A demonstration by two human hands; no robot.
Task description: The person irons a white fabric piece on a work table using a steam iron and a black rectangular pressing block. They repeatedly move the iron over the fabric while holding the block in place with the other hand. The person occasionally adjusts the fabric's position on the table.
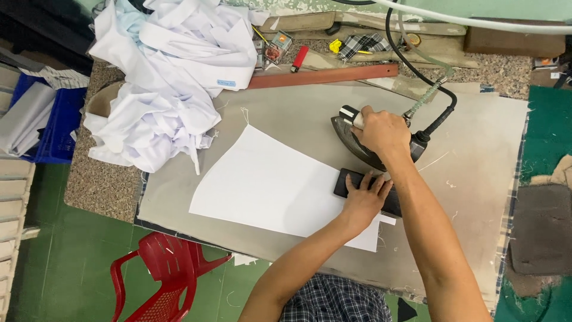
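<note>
Ironing table (465,197): it is carrying a grey-beige cover cloth and lying under both hands and everything they are touching.
White garments (167,77): a crumpled pile is lying well apart from the fingers, at the far left corner of the cover.
White fabric piece (268,185): it is lying flat, spreading out to the left of the left fingers; its right edge is passing under the left palm.
Wooden ruler (322,76): a long reddish-brown strip is lying beyond the right fingers, along the far edge of the cover.
Red plastic chair (161,274): it is standing on the green floor, below the left forearm and well apart from the fingers.
Iron (363,143): a dark steam iron is standing on the cover, just beyond the left fingertips; its black cord and hose are leaving to the right of the right knuckles.
Black flat block (364,189): it is lying on the right edge of the white fabric piece, directly under the left fingers.
Right hand (384,132): the fingers are wrapping closed around the handle of the iron.
Left hand (364,200): the fingers are staying flat and slightly spread, pressing down on the black flat block, not curling around it.
Red lighter (300,58): it is lying far beyond the fingers, behind the wooden ruler.
</note>
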